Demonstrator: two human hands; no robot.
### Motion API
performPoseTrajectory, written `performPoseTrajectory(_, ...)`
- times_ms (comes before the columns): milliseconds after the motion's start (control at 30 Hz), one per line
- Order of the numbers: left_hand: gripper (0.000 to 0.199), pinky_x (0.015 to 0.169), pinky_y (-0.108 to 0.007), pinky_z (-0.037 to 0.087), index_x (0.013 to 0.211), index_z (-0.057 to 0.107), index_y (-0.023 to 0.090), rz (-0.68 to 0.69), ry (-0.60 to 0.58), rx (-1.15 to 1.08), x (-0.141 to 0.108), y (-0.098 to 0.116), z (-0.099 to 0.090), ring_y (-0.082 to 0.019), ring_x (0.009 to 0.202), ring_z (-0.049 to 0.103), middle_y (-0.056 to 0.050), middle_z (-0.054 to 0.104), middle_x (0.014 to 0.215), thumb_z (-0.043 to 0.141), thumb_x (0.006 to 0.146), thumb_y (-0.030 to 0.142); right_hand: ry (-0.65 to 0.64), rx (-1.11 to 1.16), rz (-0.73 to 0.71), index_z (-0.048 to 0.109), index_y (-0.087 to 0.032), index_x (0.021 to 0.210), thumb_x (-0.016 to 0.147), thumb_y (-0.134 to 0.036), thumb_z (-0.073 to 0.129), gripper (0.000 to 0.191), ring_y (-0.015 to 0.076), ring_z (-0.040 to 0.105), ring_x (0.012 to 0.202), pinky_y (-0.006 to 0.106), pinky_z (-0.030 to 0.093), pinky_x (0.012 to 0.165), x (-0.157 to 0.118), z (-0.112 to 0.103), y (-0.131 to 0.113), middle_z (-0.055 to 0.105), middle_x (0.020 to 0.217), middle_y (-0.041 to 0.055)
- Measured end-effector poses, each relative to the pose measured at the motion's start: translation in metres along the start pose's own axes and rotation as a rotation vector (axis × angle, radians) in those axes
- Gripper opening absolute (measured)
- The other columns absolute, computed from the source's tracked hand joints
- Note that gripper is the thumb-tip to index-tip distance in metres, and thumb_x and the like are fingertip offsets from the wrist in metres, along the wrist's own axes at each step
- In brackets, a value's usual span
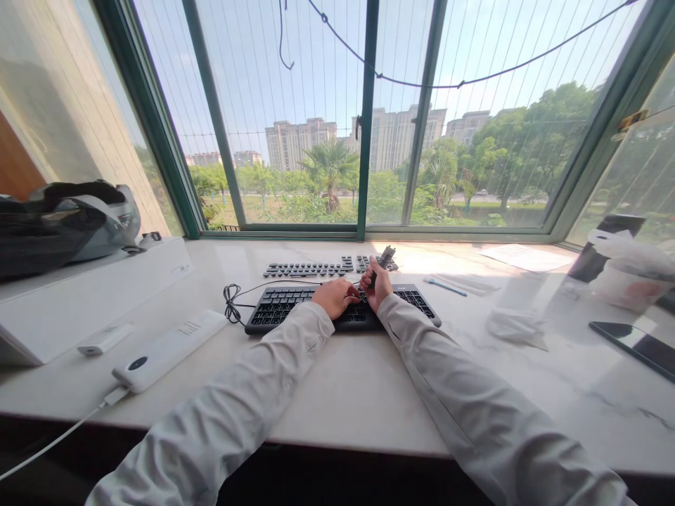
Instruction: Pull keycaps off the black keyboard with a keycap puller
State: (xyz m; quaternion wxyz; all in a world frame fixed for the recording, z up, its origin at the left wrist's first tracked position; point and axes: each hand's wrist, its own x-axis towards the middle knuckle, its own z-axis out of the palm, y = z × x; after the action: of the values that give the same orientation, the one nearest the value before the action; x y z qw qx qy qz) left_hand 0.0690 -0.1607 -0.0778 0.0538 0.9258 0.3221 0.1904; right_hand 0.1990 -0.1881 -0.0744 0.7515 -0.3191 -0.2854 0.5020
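Keyboard lies flat on a pale countertop, squarely before a person in grey sleeves, apparently so both hands can reach it, in the head camera's view. The left hand is over the middle keys, fingers curled and close together; whether they pinch anything cannot be told. The right hand wraps around a dark object, its end pointing up, seemingly clear of the keys. What look like loose keycaps sit behind in rows, apparently to preserve their order.
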Motion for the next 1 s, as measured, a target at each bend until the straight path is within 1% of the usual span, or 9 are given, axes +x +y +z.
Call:
performPoseTrajectory(200,0.025,0.081,-0.028,0.046,0.094,0.067,0.025,0.023,0.034,0.009,-0.001,0.000,0.001,-0.018,0.089,0.060,-0.002,0.064,0.095,0.058,0.080,0.043,-0.069,-0.056,-0.054,0.034,-0.020,0.053,0.070,-0.057,0.064,0.051,0.0055,0.026,0.040,0.020,0.025,0.036,-0.003,0.002,0.002,0.027,0.043,-0.0074)
performPoseTrajectory(333,0.026,0.081,-0.027,0.046,0.093,0.067,0.025,0.024,0.046,0.005,-0.002,0.000,0.001,-0.018,0.089,0.060,-0.002,0.064,0.094,0.059,0.079,0.044,-0.076,-0.114,-0.059,0.031,-0.021,0.053,0.069,-0.057,0.064,0.052,0.0057,0.027,0.040,0.021,0.025,0.035,-0.005,0.004,0.001,0.029,0.043,-0.0069)
performPoseTrajectory(433,0.025,0.081,-0.027,0.046,0.093,0.068,0.025,0.007,0.049,0.003,-0.003,0.002,0.000,-0.018,0.088,0.060,-0.002,0.064,0.094,0.059,0.079,0.044,-0.079,-0.140,-0.044,0.031,-0.021,0.054,0.068,-0.054,0.066,0.050,0.0058,0.027,0.039,0.021,0.025,0.034,-0.006,0.007,0.001,0.031,0.044,-0.0068)
performPoseTrajectory(567,0.028,0.080,-0.029,0.047,0.091,0.068,0.025,-0.041,0.069,0.007,-0.005,0.007,0.000,-0.019,0.087,0.061,-0.002,0.065,0.094,0.057,0.079,0.048,-0.088,-0.185,-0.027,0.035,-0.021,0.056,0.068,-0.048,0.068,0.044,0.0059,0.027,0.039,0.022,0.024,0.034,-0.006,0.007,0.002,0.034,0.045,-0.0064)
performPoseTrajectory(700,0.030,0.082,-0.028,0.046,0.096,0.067,0.024,-0.078,0.090,0.006,-0.007,0.012,-0.002,-0.019,0.091,0.060,-0.003,0.065,0.098,0.056,0.080,0.047,-0.070,-0.171,-0.061,0.036,-0.021,0.056,0.068,-0.043,0.069,0.041,0.0058,0.028,0.040,0.022,0.026,0.035,-0.004,0.005,0.004,0.034,0.046,-0.0062)
performPoseTrajectory(900,0.030,0.080,-0.028,0.047,0.092,0.069,0.025,-0.028,0.067,0.030,-0.007,0.008,-0.011,-0.018,0.086,0.061,-0.002,0.066,0.098,0.055,0.079,0.047,-0.057,-0.159,-0.042,0.036,-0.020,0.054,0.069,-0.046,0.066,0.042,0.0057,0.029,0.039,0.022,0.024,0.035,-0.004,0.006,0.003,0.037,0.046,-0.0054)
performPoseTrajectory(1000,0.030,0.079,-0.028,0.047,0.089,0.069,0.025,0.015,0.058,0.063,-0.007,0.003,-0.018,-0.018,0.087,0.061,-0.001,0.066,0.097,0.055,0.077,0.048,-0.045,-0.169,-0.018,0.038,-0.020,0.055,0.068,-0.048,0.067,0.043,0.0058,0.033,0.041,0.021,0.026,0.036,-0.006,0.007,0.002,0.040,0.048,-0.0052)
